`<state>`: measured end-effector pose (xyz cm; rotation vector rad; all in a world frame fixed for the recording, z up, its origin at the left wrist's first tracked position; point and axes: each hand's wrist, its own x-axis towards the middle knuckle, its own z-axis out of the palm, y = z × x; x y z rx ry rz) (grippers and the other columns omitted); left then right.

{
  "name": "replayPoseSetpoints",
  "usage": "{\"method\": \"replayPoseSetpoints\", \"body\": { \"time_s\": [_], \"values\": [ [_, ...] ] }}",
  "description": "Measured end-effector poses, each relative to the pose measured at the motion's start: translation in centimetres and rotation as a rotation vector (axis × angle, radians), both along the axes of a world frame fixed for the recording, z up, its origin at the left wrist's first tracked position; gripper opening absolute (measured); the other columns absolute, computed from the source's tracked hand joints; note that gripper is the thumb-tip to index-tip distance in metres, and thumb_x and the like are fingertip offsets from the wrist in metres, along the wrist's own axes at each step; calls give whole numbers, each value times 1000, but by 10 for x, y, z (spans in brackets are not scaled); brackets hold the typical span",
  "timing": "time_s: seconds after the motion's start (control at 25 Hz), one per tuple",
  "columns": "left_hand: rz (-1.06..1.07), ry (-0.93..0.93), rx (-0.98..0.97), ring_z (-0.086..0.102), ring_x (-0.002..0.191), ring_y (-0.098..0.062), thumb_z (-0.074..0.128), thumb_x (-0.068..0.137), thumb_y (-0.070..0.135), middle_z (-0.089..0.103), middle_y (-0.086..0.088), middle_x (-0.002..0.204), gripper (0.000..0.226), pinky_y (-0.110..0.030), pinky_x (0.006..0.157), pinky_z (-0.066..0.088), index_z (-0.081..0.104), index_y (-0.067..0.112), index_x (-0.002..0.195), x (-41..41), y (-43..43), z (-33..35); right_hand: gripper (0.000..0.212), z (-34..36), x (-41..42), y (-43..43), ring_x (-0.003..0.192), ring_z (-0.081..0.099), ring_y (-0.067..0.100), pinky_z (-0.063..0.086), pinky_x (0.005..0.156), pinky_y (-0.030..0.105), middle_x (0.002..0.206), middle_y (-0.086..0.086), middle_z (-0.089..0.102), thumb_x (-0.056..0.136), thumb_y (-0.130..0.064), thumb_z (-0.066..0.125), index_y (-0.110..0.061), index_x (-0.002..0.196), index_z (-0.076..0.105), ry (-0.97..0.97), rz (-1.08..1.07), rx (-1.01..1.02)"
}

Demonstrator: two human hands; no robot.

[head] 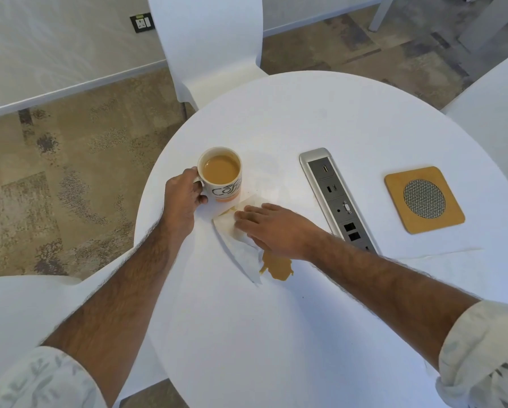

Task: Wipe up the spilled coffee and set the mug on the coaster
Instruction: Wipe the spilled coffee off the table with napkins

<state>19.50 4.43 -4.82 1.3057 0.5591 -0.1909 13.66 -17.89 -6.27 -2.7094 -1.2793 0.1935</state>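
Rolled left sleeve [40, 378] and right sleeve [482, 348] fill the lower corners of the head view I am monitoring; both bare forearms reach forward over a round white table [305, 113].

Left hand [183, 195]: fingers curled round the handle of a white mug [220, 175], which stands upright near the table's left edge. The mug carries dark lettering and holds milky coffee [220, 169] nearly to the rim.

Right hand [273, 228]: palm down, fingers straight and together, pressing flat on a white paper napkin [241, 251] that lies just beside the mug's base. I see a tan stain at the napkin's edge nearest the mug.

A puddle of spilled coffee [278, 267] lies on the table, touching the napkin's near corner, just below the right wrist and uncovered.

The coaster [423, 199], a square wooden one with a round mesh centre, lies bare on the right side of the table, well apart from the mug. Between them runs a recessed silver socket strip [338, 201].

A white chair [211, 48] stands at the table's far side on patterned carpet [70, 172].
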Motion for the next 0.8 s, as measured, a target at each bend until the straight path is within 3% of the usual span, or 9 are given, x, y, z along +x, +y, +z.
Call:
{"method": "replayPoseSetpoints", "body": {
  "time_s": [0.12, 0.24, 0.32, 0.4, 0.44, 0.52, 0.64, 0.8],
  "values": [
    [-9, 1, 61, 40, 63, -14, 56, 92, 19, 45, -2, 68, 18, -28, 51, 35, 56, 16, 74, -1, 1, 0, 50, -5, -9, -6, 138, 50, 34, 49, 102, 48, 153, 9, 52, 93, -19, 67, -16, 141, 54, 4, 23, -59],
    [-12, -9, 234, 48, 70, -14, 56, 99, 33, 56, -4, 91, 19, -26, 49, 44, 53, 17, 89, 0, 3, 0, 51, -8, -17, -10, 142, 47, 34, 47, 106, 51, 156, 8, 48, 94, -28, 67, -18, 142, 53, 8, -2, -77],
    [80, -18, 471, 52, 78, -16, 56, 99, 41, 58, -2, 98, 26, -33, 60, 52, 50, 16, 97, -12, 3, 1, 50, -6, -22, -12, 137, 51, 35, 51, 101, 50, 153, 9, 52, 91, -30, 71, -16, 137, 57, 4, -6, -56],
    [194, -139, 717, 55, 84, -18, 59, 97, 35, 59, -2, 98, 20, -39, 79, 51, 52, 16, 96, -40, -3, 4, 48, -3, -25, -14, 133, 55, 35, 53, 98, 48, 148, 10, 56, 89, -31, 74, -14, 132, 61, 11, -16, -30],
    [160, -247, 791, 56, 87, -20, 60, 96, 30, 59, -2, 99, 15, -40, 82, 50, 54, 16, 98, -61, -12, 4, 47, -3, -26, -15, 132, 55, 34, 53, 98, 48, 147, 11, 57, 88, -31, 75, -13, 130, 62, 22, -24, -20],
    [-104, -402, 883, 58, 95, -24, 63, 94, 23, 61, -2, 109, 17, -38, 86, 50, 60, 16, 108, -106, -34, 0, 46, -1, -28, -15, 128, 57, 34, 53, 98, 48, 142, 11, 58, 87, -32, 75, -13, 126, 62, 49, -52, 3],
    [-502, -397, 1126, 55, 119, -29, 67, 90, 18, 59, -7, 134, 42, -42, 102, 47, 57, 14, 131, -153, -57, -21, 53, 5, -29, -16, 117, 58, 28, 55, 91, 44, 131, 6, 60, 88, -34, 72, -13, 134, 55, 84, -126, -6],
    [-626, -336, 1326, 59, 123, -35, 73, 87, 13, 59, -15, 140, 55, -45, 102, 50, 55, 7, 139, -164, -59, -36, 54, 11, -28, -20, 104, 56, 29, 55, 81, 42, 119, 10, 60, 91, -24, 65, -8, 141, 51, 60, -210, -48]
  ]
}}
